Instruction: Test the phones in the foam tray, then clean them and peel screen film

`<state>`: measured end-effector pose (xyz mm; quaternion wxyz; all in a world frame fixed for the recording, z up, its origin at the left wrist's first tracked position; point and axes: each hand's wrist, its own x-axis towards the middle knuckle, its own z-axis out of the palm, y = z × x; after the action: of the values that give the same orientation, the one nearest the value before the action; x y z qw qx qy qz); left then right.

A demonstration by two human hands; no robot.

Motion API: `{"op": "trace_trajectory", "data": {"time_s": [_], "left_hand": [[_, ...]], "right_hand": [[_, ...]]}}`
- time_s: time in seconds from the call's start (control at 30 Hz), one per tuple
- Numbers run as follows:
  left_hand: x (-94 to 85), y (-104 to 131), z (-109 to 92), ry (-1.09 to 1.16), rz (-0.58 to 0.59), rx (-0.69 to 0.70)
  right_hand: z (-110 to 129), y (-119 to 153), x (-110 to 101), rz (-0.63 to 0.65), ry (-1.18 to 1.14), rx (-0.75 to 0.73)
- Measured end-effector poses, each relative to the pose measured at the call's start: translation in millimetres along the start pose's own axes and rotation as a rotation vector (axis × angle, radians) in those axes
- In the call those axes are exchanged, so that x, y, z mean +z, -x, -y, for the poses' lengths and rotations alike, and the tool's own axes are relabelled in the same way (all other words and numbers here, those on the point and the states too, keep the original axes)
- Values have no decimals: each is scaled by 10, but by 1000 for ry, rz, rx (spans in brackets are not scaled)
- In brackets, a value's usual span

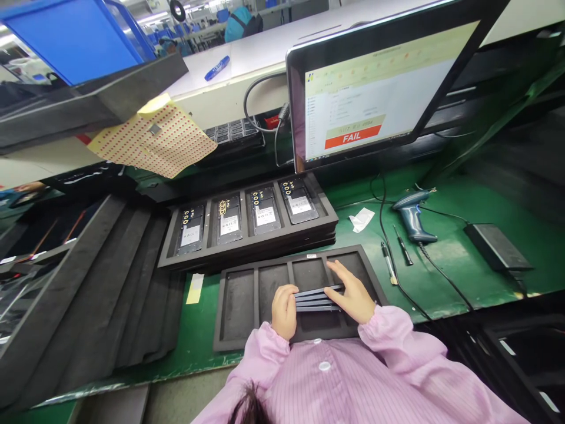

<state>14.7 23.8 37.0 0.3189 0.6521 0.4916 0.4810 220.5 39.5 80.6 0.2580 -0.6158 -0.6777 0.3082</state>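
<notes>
At a green bench, I am gripping the left end of a stack of thin, flat, dark grey slabs, my left hand curling around it, while my right hand is standing spread wide at the other end, its thumb touching the stack. The slabs are sitting between my hands, above a black foam tray with four rectangular compartments; none is lying flat in a compartment that I am seeing, so I am judging their handling unfinished. Beyond my left hand, four black phone bodies with gold camera rings and white labels are lying one to a compartment in a second black foam tray, apparently set out already. Past my right hand, a black-framed monitor is showing a red FAIL banner.
</notes>
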Motion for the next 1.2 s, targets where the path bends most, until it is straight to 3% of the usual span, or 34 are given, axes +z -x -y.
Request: {"op": "trace_trajectory", "data": {"time_s": [0.13,0.23,0.3,0.47,0.8,1.0,1.2], "left_hand": [[-138,-242,-174,-335,427,437],[-143,-423,-294,-518,664,674],[-116,-501,-331,-567,748,753],[-81,-551,-316,-617,795,796],[-106,-530,-350,-587,817,722],[-89,-533,-379,-552,812,698],[-58,-490,-363,-543,756,691]], "right_hand": [[-205,340,34,-116,173,-446],[-296,490,75,-155,304,-598],[-319,512,111,-182,332,-646],[-293,432,139,-191,324,-726],[-222,281,92,-224,245,-868],[-120,194,162,-279,255,-907],[-111,184,204,-242,269,-885]]}}
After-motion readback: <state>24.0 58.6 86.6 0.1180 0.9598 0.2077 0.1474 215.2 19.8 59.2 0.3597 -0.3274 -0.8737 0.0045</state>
